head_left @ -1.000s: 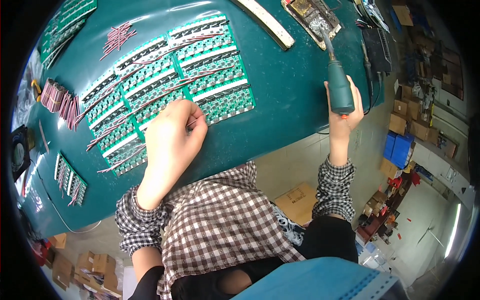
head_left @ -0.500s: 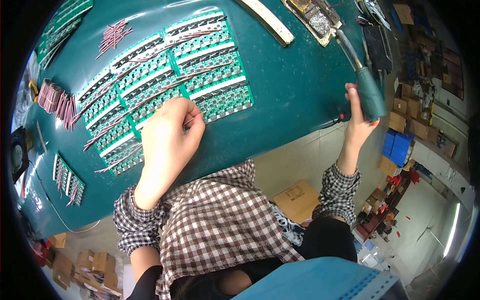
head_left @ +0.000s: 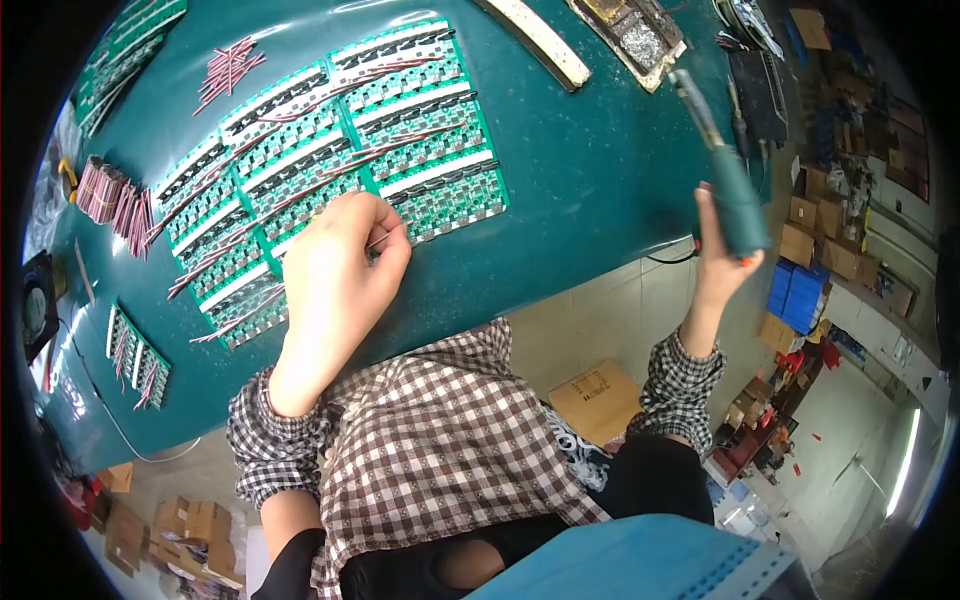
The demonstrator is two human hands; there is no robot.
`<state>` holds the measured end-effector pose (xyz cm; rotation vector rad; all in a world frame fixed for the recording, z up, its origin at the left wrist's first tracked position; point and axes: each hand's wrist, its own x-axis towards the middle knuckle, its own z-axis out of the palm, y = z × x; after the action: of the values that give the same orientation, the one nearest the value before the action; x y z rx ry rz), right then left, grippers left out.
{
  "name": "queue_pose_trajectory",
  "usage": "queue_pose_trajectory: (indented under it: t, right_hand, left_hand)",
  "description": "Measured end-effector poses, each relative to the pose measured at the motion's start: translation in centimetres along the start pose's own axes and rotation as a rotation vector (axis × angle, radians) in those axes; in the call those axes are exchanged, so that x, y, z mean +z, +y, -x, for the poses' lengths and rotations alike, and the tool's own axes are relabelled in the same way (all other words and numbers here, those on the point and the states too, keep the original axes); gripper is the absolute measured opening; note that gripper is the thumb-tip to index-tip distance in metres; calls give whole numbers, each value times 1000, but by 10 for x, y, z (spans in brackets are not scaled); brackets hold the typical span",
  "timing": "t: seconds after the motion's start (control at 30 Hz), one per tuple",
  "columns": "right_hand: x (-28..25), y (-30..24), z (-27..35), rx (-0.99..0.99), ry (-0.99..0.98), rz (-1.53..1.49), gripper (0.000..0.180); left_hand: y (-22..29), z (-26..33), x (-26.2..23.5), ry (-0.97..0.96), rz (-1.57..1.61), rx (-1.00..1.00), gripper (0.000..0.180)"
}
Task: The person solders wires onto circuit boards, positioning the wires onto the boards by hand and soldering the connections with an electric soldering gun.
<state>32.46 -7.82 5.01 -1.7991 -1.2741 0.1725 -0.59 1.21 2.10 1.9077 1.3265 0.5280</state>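
Observation:
A panel of several green circuit boards [head_left: 330, 160] with red wires lies on the teal table [head_left: 590, 170]. My left hand [head_left: 340, 265] rests on the near edge of the panel, fingers pinched on a thin wire at the lowest right board. Off the table's right edge, my right hand [head_left: 722, 258] holds a teal-handled soldering iron [head_left: 725, 170] raised in the air, its tip pointing up toward a metal tray [head_left: 630, 30] at the back.
Loose red wires [head_left: 228, 70] lie at the back left and a bundle of them [head_left: 110, 195] at the left edge. More green boards [head_left: 135, 350] sit near left. Cardboard boxes [head_left: 600, 395] and blue crates [head_left: 800, 295] stand on the floor.
My right hand has swung the soldering iron to the right and up, off the table edge. My left hand has stayed on the boards.

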Motion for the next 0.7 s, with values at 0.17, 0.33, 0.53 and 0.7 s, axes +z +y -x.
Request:
queue_pose_trajectory:
  t: [0.17,0.33,0.53,0.7]
  right_hand:
    - [1,-42,-6,-21,266,-242,20]
    - [17,-36,-4,168,139,-252,25]
    - [-11,-37,18,689,-94,-1143,41]
    - [-13,-36,28,924,-258,-1586,40]
  left_hand:
    - [1,3,-3,-8,11,11,9]
    - [-4,2,1,-24,89,-7,8]
    - [-2,2,-3,-42,41,8,7]
    - [-5,1,-1,-29,45,41,8]
